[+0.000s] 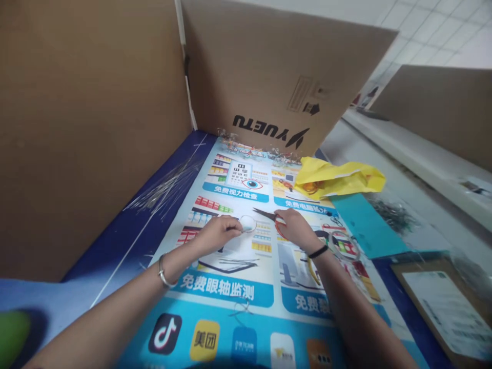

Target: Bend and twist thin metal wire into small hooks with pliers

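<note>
My left hand (220, 234) pinches a small thin ring (255, 223), which looks like a loop of wire, between thumb and fingertips. My right hand (296, 228) is wrapped round the red handles of a pair of scissors (265, 213). Their dark blades stand slightly apart and point left, just above the ring without clearly touching it. Both hands are over a printed poster (172, 302). A few short wire pieces (236, 263) lie below the left hand, and a coil of wire (355, 245) lies by the right wrist.
Tall cardboard panels (96, 128) stand at the left and back (269, 66). Straight thin wires (165, 192) lie on the blue surface at left. Tangled wire bits (246, 149) line the back edge. A yellow bag (342, 177), a teal sheet (369, 225) and a framed board (446, 307) are at right.
</note>
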Tool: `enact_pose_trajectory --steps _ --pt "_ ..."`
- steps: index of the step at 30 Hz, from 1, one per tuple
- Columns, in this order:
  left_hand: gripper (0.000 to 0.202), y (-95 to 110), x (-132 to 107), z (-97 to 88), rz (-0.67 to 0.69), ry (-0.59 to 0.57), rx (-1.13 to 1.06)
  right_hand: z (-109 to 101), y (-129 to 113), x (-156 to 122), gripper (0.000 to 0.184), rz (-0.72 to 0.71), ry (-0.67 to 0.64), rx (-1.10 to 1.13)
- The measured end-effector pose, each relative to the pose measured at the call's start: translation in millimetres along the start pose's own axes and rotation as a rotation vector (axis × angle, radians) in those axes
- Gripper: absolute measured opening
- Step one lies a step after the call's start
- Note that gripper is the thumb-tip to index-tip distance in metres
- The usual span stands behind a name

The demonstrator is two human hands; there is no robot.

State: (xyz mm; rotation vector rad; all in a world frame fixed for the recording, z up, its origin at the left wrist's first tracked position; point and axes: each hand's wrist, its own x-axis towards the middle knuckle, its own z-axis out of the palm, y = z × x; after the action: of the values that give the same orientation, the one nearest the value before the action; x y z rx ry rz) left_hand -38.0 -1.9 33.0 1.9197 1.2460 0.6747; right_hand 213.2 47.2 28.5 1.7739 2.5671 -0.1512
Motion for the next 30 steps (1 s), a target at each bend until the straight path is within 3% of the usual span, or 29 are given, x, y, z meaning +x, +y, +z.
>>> enact_pose_trajectory --steps 5,8,18,26,30 --pt "0.022 0.5 -5.9 12.3 0.016 -0.105 0.294 4.2 -19.7 -7.3 0.031 0.036 0.128 -0.184" --pt "0.027 2.2 -10.6 22.5 0.048 -0.168 0.373 -1.0 -32.9 -13.7 0.029 -0.045 0.148 -0.133" --pt "0.020 5.8 -18.2 33.8 0.128 -0.243 0.497 -7.5 -57.3 -37.0 0.014 -0.491 -0.157 0.261" --pt "0.017 16.0 -28.9 40.9 0.159 -0.244 0.469 11.3 -70.4 -54.0 0.008 -0.428 -0.135 0.172" --pt "0.017 21.9 -26.7 24.7 0.158 -0.352 0.418 11.8 -69.2 -55.0 0.007 -0.429 -0.159 0.219"
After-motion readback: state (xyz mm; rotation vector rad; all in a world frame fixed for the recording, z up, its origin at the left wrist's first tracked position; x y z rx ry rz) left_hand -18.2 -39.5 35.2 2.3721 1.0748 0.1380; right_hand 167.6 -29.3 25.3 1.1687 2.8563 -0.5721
